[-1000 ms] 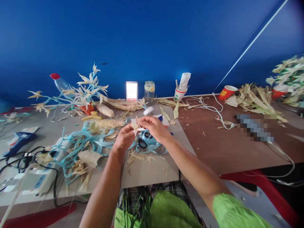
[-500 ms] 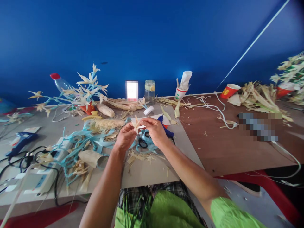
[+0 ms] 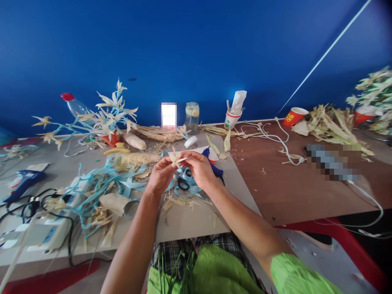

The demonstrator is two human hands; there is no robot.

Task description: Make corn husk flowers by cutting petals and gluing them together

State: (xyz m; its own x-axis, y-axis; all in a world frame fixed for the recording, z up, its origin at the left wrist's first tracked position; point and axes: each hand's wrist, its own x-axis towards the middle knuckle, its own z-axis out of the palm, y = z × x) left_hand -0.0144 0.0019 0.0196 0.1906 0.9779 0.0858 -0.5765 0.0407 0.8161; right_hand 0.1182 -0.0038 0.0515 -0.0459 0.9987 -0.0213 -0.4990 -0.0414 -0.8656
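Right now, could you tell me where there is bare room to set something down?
The brown table is bare between the white cable and its near edge. A smaller bare strip of grey board lies nearer than the left hand and right hand, which pinch a husk flower. Blue ribbon, husks and black cables crowd the left side.

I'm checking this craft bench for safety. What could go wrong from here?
The small husk flower pinched between the left hand and right hand looks thin; a hard tug could tear a petal. The scissors lie under the hands, half buried in blue ribbon, so a lowered wrist might catch them. Black cords tangle with husk scraps at the left and could snag.
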